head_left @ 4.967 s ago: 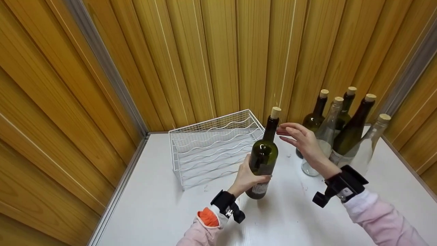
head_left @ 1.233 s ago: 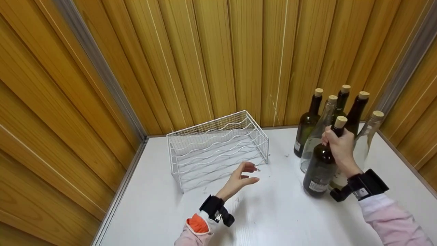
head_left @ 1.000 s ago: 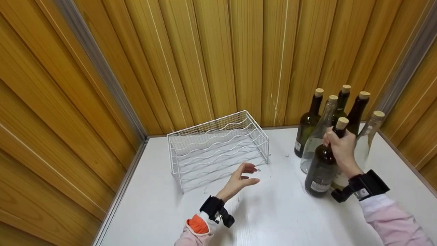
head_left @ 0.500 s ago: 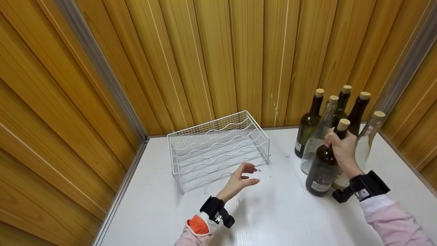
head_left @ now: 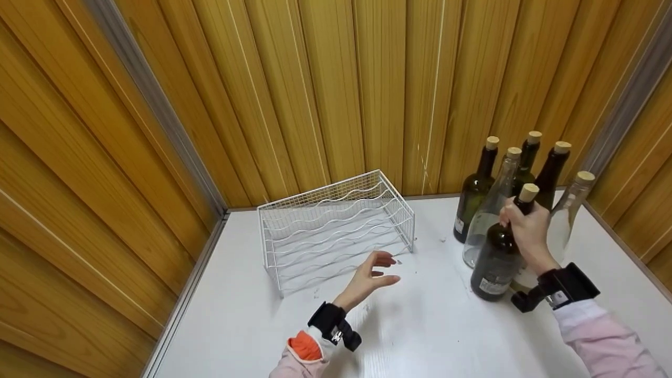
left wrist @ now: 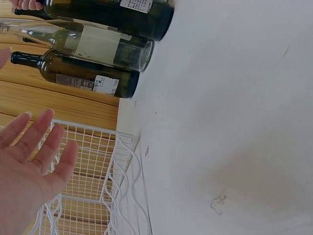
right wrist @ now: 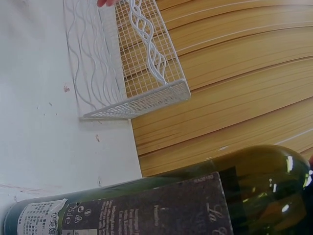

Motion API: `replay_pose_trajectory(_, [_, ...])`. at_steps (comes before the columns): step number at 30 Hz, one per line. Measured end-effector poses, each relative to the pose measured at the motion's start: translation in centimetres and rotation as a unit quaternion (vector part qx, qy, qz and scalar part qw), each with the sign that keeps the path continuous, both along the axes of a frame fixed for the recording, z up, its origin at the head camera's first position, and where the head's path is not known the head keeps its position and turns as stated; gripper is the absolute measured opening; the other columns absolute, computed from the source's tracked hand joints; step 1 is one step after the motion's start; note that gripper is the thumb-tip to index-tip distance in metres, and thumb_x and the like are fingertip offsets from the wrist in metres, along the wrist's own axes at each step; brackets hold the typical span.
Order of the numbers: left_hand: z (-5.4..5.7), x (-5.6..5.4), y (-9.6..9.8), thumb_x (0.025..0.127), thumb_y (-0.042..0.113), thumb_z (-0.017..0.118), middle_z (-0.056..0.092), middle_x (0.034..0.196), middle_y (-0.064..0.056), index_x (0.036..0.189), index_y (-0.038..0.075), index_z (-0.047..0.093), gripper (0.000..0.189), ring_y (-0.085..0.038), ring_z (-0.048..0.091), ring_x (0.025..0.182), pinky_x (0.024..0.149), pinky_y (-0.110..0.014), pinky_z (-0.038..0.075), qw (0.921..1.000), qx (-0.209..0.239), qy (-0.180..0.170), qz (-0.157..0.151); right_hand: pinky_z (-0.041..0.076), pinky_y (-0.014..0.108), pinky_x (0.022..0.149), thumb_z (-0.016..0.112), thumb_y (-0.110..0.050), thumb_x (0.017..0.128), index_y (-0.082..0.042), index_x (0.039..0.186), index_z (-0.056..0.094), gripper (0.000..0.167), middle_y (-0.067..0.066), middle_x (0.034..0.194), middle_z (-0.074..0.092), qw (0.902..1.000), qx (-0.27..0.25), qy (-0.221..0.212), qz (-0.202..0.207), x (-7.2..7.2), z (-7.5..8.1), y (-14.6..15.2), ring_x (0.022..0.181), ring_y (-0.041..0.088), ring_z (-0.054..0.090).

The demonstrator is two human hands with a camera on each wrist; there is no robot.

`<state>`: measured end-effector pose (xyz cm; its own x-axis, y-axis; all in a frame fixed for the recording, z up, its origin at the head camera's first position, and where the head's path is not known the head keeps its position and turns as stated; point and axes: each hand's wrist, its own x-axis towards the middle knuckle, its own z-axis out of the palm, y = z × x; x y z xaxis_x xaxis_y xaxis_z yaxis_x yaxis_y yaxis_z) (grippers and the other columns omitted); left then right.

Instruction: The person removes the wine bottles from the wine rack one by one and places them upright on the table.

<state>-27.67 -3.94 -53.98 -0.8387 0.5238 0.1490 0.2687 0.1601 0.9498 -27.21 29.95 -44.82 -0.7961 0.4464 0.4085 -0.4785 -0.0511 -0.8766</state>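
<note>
In the head view, my right hand grips the neck of a dark green, corked wine bottle. The bottle stands roughly upright at the front of a bottle group, its base appearing to meet the white table. Its dark label and white sticker fill the lower right wrist view, where the bottle hides the neck. My left hand hovers with relaxed, spread fingers and holds nothing. Just beyond it sits a white wire wine rack with wavy bars and no bottles in it.
Behind the held bottle stand several other corked bottles: a green one, a clear one, another clear one at the right, and dark ones between. Wood-patterned walls close off the table's back and sides.
Five seconds ago my left hand held the wine bottle beside the rack. Now my right hand has its neck, further right by the other bottles. Over the last second almost nothing moved.
</note>
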Motion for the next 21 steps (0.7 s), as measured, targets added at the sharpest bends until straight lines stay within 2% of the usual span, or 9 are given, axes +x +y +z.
replay_pose_trajectory(8, [-0.2,0.0,0.1,0.097,0.013,0.076,0.066,0.14,-0.029,0.141,-0.007,0.055,0.053,-0.041,0.06,0.134,0.111,-0.04,0.052,1.0,0.002,0.0,0.008,0.048,0.016,0.057,0.053,0.012,0.095,-0.007,0.073,0.06,0.03,-0.005,0.058,0.057,0.9999,0.002,0.009,0.013,0.0,-0.2,0.2,0.053,0.005,0.055])
replay_pose_trajectory(13, [-0.1,0.0,0.1,0.097,0.013,0.076,0.066,0.14,-0.029,0.141,-0.007,0.055,0.053,-0.04,0.061,0.134,0.112,-0.043,0.053,1.0,0.002,-0.001,0.009,0.051,0.016,0.059,0.054,0.009,0.097,-0.009,0.076,0.062,0.029,-0.005,0.059,0.059,0.9998,0.008,-0.005,0.017,0.0,-0.2,0.3,0.054,0.005,0.058])
replay_pose_trajectory(17, [0.1,-0.1,0.2,0.097,0.014,0.076,0.067,0.139,-0.029,0.141,-0.008,0.055,0.053,-0.044,0.06,0.135,0.112,-0.045,0.053,0.9999,0.003,0.0,0.011,0.055,0.013,0.065,0.058,0.003,0.102,-0.01,0.086,0.067,0.023,-0.01,0.065,0.067,0.9982,0.041,-0.044,-0.001,0.1,-0.2,0.7,0.061,0.001,0.065])
replay_pose_trajectory(21, [0.5,-0.3,0.4,0.098,0.013,0.075,0.068,0.137,-0.029,0.138,-0.01,0.058,0.049,-0.046,0.062,0.133,0.111,-0.047,0.053,0.9994,0.01,0.019,0.029,0.054,0.009,0.076,0.061,-0.004,0.105,-0.01,0.103,0.068,0.009,-0.023,0.08,0.073,0.9904,0.109,-0.08,-0.027,0.3,-0.2,1.1,0.076,-0.005,0.068])
